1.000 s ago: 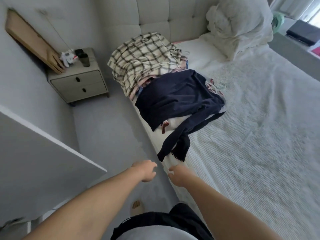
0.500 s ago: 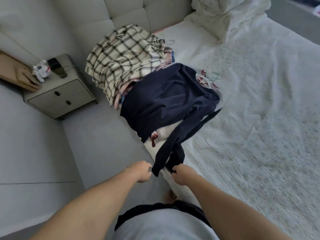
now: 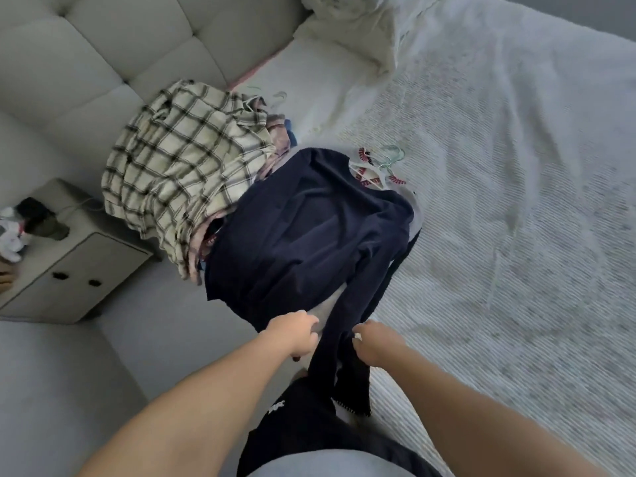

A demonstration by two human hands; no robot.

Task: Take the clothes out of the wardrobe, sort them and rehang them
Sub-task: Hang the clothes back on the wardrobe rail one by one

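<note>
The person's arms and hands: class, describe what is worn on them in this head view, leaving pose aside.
Both forearms are bare, no sleeves in view. The left hand and right hand wear no gloves, and no watch or bracelet shows at either wrist.

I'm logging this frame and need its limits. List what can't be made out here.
- Head view: the garments under the plaid shirt and navy top show only at their edges.
- Head view: whether the left hand or right hand grips the navy sleeve; the fingers curl out of sight.
- Head view: the small toy on the nightstand is cut by the left edge.
- No wardrobe in frame.
</note>
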